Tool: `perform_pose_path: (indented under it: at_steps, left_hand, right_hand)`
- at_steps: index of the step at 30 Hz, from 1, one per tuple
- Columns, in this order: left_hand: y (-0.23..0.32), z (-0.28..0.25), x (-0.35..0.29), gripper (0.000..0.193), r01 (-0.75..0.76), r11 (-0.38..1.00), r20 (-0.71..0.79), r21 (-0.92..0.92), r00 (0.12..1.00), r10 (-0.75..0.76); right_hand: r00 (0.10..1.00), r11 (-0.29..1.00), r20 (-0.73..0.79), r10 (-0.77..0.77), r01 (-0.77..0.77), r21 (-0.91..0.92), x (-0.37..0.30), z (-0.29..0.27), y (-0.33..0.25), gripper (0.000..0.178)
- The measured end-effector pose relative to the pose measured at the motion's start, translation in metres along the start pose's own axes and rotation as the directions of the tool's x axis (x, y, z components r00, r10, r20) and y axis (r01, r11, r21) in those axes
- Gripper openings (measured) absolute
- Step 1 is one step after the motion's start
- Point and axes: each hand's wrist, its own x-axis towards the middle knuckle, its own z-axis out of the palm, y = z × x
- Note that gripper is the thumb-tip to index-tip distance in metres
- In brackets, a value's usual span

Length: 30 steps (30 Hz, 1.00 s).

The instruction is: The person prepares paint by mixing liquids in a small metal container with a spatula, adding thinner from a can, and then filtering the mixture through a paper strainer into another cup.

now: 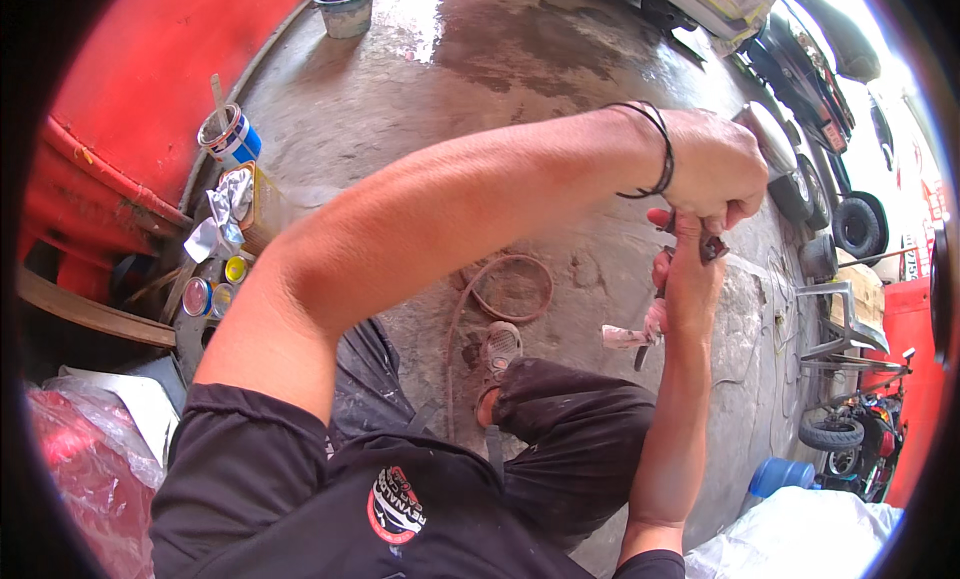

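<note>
Pliers, dark and small, sit at the right of the view, clamped between both hands above the concrete floor. Starting at the left, a blue-and-white paint can with a stick in it stands by the red wall, with a crumpled rag and small tins below it. Further right, a coil of reddish hose lies on the floor beside the person's shoe. The left hand, wrist banded in black, closes over the pliers from above. The right hand reaches up from below, fingers wrapped around the handles. A parked car stands behind.
</note>
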Motion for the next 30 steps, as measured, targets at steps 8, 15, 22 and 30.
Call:
perform_pose_path:
  at_steps: [8,15,22,30]
  left_hand:
    - [0.014,-0.036,0.016,0.029,0.038,0.999,-0.166,0.033,0.986,-0.032]
    - [-0.031,-0.109,0.077,0.099,0.025,0.901,0.321,0.432,0.930,-0.180]
    - [0.007,-0.147,0.054,0.086,0.088,0.790,0.462,0.606,0.770,-0.440]
    - [0.001,-0.160,-0.025,0.074,0.223,0.870,0.510,0.439,0.735,-0.446]
  right_hand:
    - [0.999,0.997,-0.025,-0.035,0.034,-0.067,0.005,-0.013,0.015,0.038]
    - [0.993,0.999,0.118,0.029,-0.026,-0.027,-0.003,0.019,-0.009,0.045]
    - [0.959,0.990,0.264,-0.103,0.123,-0.062,-0.004,0.051,-0.001,0.043]
    - [0.865,0.972,0.445,-0.234,0.225,0.074,-0.031,0.078,0.023,0.037]
